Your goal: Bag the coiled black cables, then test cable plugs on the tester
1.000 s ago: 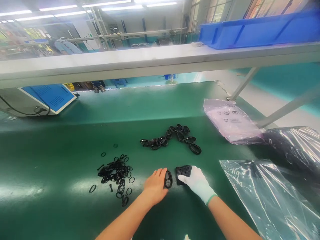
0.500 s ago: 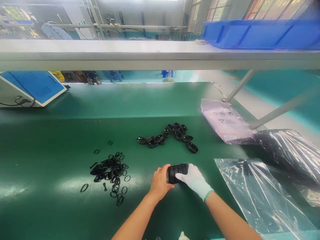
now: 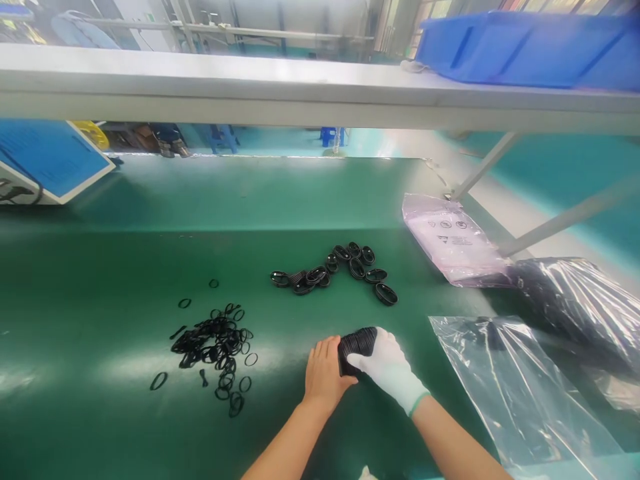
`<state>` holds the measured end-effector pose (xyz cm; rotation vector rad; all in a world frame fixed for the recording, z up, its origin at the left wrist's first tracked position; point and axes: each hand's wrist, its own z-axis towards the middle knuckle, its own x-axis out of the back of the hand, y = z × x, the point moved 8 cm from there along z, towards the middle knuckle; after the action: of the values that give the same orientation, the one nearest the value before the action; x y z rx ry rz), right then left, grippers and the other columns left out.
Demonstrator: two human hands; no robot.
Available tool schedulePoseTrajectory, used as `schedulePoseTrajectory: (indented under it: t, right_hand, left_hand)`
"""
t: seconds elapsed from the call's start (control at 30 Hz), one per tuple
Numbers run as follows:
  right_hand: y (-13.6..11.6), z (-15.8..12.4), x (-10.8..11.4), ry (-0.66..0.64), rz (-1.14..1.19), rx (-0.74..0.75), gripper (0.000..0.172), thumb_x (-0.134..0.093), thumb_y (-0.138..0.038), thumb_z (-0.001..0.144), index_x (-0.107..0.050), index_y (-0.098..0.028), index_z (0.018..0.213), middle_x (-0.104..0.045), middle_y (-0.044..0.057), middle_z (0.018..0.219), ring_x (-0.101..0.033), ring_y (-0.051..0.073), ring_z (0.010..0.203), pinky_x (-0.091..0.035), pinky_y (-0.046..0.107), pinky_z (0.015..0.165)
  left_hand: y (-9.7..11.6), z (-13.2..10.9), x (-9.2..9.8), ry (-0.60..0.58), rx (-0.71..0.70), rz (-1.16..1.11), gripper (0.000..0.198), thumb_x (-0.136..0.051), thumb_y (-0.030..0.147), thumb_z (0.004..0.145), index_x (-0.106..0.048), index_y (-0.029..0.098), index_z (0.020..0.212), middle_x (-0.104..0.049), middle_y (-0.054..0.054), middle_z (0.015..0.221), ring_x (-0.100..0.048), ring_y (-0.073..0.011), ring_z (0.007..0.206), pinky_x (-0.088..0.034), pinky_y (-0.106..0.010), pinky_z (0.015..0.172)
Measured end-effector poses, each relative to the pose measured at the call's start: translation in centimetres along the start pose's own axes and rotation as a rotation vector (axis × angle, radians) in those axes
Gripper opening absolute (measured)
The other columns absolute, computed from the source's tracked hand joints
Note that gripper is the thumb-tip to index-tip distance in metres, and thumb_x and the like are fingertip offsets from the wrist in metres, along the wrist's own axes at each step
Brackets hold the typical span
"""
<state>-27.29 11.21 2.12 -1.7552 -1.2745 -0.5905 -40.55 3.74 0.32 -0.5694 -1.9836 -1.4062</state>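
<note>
Between my two hands is a stack of black oval rings (image 3: 357, 349), lined up side by side just above or on the green table; which of the two I cannot tell. My bare left hand (image 3: 325, 370) presses against the left end, fingers over the top and thumb below. In a white glove, my right hand (image 3: 387, 367) wraps the right end, its thumb along the near side. Beyond them lie small bundles of black rings (image 3: 316, 275). To the left spreads a loose pile of thin black rings (image 3: 215, 340), with a few single ones around it.
At right lie a clear plastic bag (image 3: 520, 393), a pinkish printed bag (image 3: 450, 237) and a filled bag of dark things (image 3: 580, 307). A white shelf (image 3: 280, 87) crosses above the table, bearing a blue bin (image 3: 525, 50). A blue-topped box (image 3: 50, 157) stands at far left.
The stack has tilted, its left end coming lower and nearer to me. My left hand has shifted slightly right and down with it. The camera view has moved a little.
</note>
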Motion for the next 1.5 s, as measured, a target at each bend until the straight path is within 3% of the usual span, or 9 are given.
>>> schedulePoseTrajectory:
  t: [0.17,0.27,0.43,0.53,0.7,0.97,1.13,1.3,1.5]
  right_hand:
    - [-0.4,0.1,0.0,0.000,-0.009,0.044,0.076,-0.065,-0.047,0.055,-0.046,-0.010,0.119,-0.051,0.017,0.113,-0.052,0.033,0.105,-0.043,0.041,0.085]
    - [-0.4,0.0,0.2,-0.009,-0.016,0.064,0.074,-0.064,-0.045,0.058,-0.045,-0.010,0.120,-0.051,0.019,0.116,-0.052,0.033,0.107,-0.043,0.041,0.084]
    - [0.3,-0.1,1.7,-0.065,-0.015,0.118,0.055,-0.045,-0.049,0.078,-0.048,-0.013,0.120,-0.058,0.016,0.113,-0.055,0.028,0.106,-0.040,0.036,0.088]
    - [0.0,-0.7,1.7,-0.061,-0.020,0.107,0.062,-0.039,-0.053,0.079,-0.046,-0.011,0.124,-0.059,0.017,0.114,-0.055,0.029,0.106,-0.039,0.038,0.089]
    - [-1.3,-2.1,-0.1,0.143,-0.105,-0.017,0.107,-0.060,-0.053,0.059,-0.017,0.004,0.139,-0.043,0.026,0.130,-0.042,0.038,0.117,-0.034,0.043,0.095]
    - [-1.7,-1.6,-2.0,0.253,-0.120,-0.087,0.106,-0.060,-0.046,0.056,-0.017,0.003,0.139,-0.041,0.023,0.132,-0.038,0.037,0.119,-0.031,0.042,0.098]
    - [-2.3,-1.4,-2.2,0.318,-0.149,-0.091,0.094,-0.060,-0.035,0.056,-0.026,0.000,0.137,-0.044,0.021,0.129,-0.039,0.036,0.119,-0.030,0.040,0.099]
    - [-2.8,-1.5,-2.4,0.317,-0.168,-0.077,0.105,-0.063,-0.042,0.052,-0.022,0.006,0.136,-0.040,0.025,0.132,-0.035,0.038,0.122,-0.023,0.045,0.103]
    - [-2.5,-1.6,-2.6,0.426,-0.140,-0.099,0.083,-0.059,-0.038,0.060,-0.035,-0.002,0.131,-0.053,0.020,0.112,-0.048,0.035,0.105,-0.035,0.043,0.091]
  left_hand:
    - [0.0,-0.4,0.5,-0.038,-0.027,-0.043,0.089,-0.078,0.018,0.054,-0.038,0.022,0.133,-0.045,-0.006,0.137,-0.041,-0.0256,0.123,-0.035,-0.039,0.101]
    - [0.2,-0.4,0.9,-0.032,-0.053,-0.058,0.085,-0.079,0.019,0.054,-0.043,0.026,0.131,-0.049,-0.002,0.133,-0.042,-0.0244,0.123,-0.033,-0.038,0.103]
    - [0.3,-0.4,1.0,0.002,-0.065,-0.082,0.087,-0.080,0.019,0.051,-0.044,0.026,0.130,-0.052,-0.003,0.130,-0.045,-0.0227,0.118,-0.035,-0.037,0.101]
    - [0.0,-0.3,0.8,0.012,-0.062,-0.095,0.086,-0.080,0.020,0.051,-0.045,0.026,0.129,-0.052,-0.004,0.130,-0.044,-0.0253,0.119,-0.033,-0.041,0.102]
    - [-0.5,-0.1,0.6,0.028,-0.095,-0.117,0.082,-0.079,0.021,0.052,-0.047,0.024,0.127,-0.053,-0.003,0.130,-0.044,-0.0253,0.119,-0.028,-0.042,0.105]
    - [-1.0,0.3,0.5,0.042,-0.137,-0.153,0.068,-0.065,0.017,0.060,-0.049,0.018,0.126,-0.055,-0.006,0.125,-0.046,-0.0254,0.114,-0.036,-0.039,0.098]
    - [-1.1,0.4,0.5,0.060,-0.164,-0.155,0.064,-0.058,0.019,0.064,-0.048,0.015,0.126,-0.055,-0.007,0.125,-0.045,-0.0267,0.114,-0.036,-0.040,0.098]
    - [-1.4,0.4,0.2,0.051,-0.158,-0.161,0.067,-0.056,0.012,0.060,-0.048,0.014,0.126,-0.055,-0.008,0.125,-0.044,-0.0258,0.116,-0.035,-0.039,0.100]
    - [-1.6,0.3,-0.2,0.031,-0.139,-0.107,0.062,-0.053,0.018,0.068,-0.044,0.014,0.129,-0.053,-0.009,0.128,-0.042,-0.0268,0.118,-0.033,-0.042,0.101]
